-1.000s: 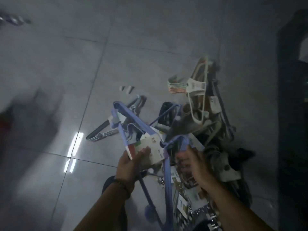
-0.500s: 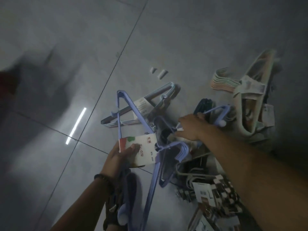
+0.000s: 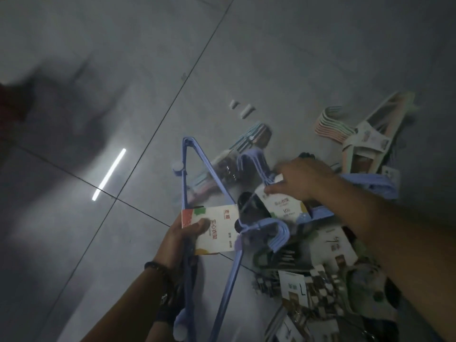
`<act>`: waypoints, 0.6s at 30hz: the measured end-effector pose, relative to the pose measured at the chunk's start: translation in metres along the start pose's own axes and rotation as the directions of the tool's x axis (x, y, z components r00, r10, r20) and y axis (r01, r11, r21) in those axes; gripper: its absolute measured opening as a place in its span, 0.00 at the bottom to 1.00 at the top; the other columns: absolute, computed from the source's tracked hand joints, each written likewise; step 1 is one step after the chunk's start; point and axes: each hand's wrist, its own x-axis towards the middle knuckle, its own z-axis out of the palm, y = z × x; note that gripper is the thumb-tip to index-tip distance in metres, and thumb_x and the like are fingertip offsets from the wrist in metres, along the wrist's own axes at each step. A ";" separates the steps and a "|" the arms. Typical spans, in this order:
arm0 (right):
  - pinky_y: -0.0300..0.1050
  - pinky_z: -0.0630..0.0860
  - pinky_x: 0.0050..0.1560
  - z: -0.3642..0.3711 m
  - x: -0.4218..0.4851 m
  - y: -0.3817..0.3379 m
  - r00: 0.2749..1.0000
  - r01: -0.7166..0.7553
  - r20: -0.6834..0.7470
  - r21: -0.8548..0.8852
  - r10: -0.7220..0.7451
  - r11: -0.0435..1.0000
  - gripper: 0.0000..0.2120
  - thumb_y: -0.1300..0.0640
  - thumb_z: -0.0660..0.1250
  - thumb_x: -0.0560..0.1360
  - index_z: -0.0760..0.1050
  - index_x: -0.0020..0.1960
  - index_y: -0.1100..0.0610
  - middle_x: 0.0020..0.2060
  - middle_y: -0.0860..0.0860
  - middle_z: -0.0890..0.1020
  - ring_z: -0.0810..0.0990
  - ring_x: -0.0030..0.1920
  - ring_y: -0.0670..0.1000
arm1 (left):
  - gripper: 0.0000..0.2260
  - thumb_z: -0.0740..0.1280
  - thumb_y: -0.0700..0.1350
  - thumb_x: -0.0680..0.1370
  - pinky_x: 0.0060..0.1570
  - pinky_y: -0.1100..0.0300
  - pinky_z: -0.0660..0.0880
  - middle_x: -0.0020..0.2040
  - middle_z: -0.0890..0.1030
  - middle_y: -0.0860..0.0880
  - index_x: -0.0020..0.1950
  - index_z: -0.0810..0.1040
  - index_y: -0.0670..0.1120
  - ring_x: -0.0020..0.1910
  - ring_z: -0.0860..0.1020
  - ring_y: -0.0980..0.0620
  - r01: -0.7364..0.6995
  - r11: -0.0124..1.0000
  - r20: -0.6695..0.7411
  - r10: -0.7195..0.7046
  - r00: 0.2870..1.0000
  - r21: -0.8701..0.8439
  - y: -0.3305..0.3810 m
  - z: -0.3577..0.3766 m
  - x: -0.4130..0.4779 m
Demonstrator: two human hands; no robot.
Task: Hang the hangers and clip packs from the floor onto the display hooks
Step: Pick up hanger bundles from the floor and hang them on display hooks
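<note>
My left hand (image 3: 182, 236) grips a bundle of lilac hangers (image 3: 197, 174) by its white paper label (image 3: 216, 230), held above the floor. My right hand (image 3: 303, 180) reaches over the pile and pinches a second lilac hanger bundle (image 3: 254, 160) at its white label (image 3: 283, 206), lifting it off the heap. A pastel hanger pack (image 3: 355, 134) with a paper band lies at the upper right. Striped hangers (image 3: 249, 141) lie flat behind the held bundle. Clip packs (image 3: 311, 290) on printed cards are heaped at the lower right.
Grey floor tiles (image 3: 148, 70) spread to the left and top, with a bright light reflection (image 3: 108, 175). Two small white pieces (image 3: 243, 108) lie on the floor beyond the hangers. A dark blurred shape sits at the far left.
My right hand has closed on a second lilac hanger bundle and pulled it up and toward me. The left hand keeps its bundle, slightly raised.
</note>
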 end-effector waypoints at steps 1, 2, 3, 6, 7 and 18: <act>0.50 0.76 0.48 -0.012 -0.009 0.005 0.999 -0.020 -0.046 0.024 0.021 1.000 0.37 0.19 0.60 0.69 0.77 0.60 0.48 0.58 0.53 0.83 0.82 0.54 0.58 | 0.26 0.74 0.49 0.72 0.27 0.61 0.78 0.51 0.87 0.37 0.67 0.74 0.43 0.38 0.87 0.45 0.001 1.000 0.003 -0.001 1.000 0.000 0.002 0.005 -0.004; 0.50 0.74 0.45 -0.023 -0.018 0.011 0.996 -0.043 -0.075 0.039 0.046 0.998 0.36 0.18 0.60 0.68 0.76 0.58 0.47 0.57 0.54 0.83 0.82 0.53 0.59 | 0.26 0.75 0.50 0.72 0.27 0.61 0.78 0.51 0.87 0.37 0.67 0.74 0.43 0.38 0.87 0.45 0.000 1.000 0.002 0.000 1.000 -0.001 0.003 0.009 -0.008; 0.50 0.73 0.44 -0.034 -0.027 0.017 0.994 -0.060 -0.085 0.042 0.063 0.997 0.35 0.17 0.60 0.67 0.75 0.55 0.46 0.56 0.54 0.83 0.82 0.52 0.59 | 0.26 0.75 0.50 0.71 0.26 0.62 0.77 0.51 0.87 0.37 0.67 0.74 0.44 0.38 0.87 0.45 -0.005 1.000 -0.006 0.005 1.000 0.001 0.004 0.014 -0.010; 0.50 0.79 0.48 -0.056 -0.059 0.036 0.988 -0.139 -0.068 0.015 0.139 0.990 0.39 0.18 0.62 0.66 0.78 0.59 0.48 0.56 0.54 0.83 0.81 0.51 0.58 | 0.26 0.75 0.52 0.71 0.31 0.58 0.77 0.52 0.87 0.39 0.66 0.74 0.46 0.42 0.87 0.43 -0.027 0.999 -0.032 0.028 0.999 0.047 0.004 0.029 -0.016; 0.51 0.80 0.50 -0.060 -0.071 0.044 0.980 -0.180 -0.085 0.025 0.182 0.983 0.40 0.18 0.63 0.65 0.78 0.59 0.49 0.55 0.54 0.83 0.81 0.51 0.58 | 0.26 0.75 0.53 0.71 0.35 0.56 0.77 0.52 0.87 0.40 0.67 0.74 0.47 0.44 0.87 0.42 -0.031 0.998 -0.030 0.033 0.999 0.056 0.004 0.033 -0.018; 0.46 0.79 0.46 -0.036 -0.195 0.071 0.710 0.000 -0.580 0.568 0.400 0.823 0.21 0.36 0.75 0.71 0.77 0.55 0.48 0.47 0.46 0.84 0.82 0.46 0.50 | 0.18 0.73 0.49 0.80 0.36 0.56 0.82 0.58 0.85 0.37 0.68 0.76 0.46 0.50 0.87 0.38 0.018 0.999 0.081 -0.021 0.996 0.040 -0.016 0.072 -0.035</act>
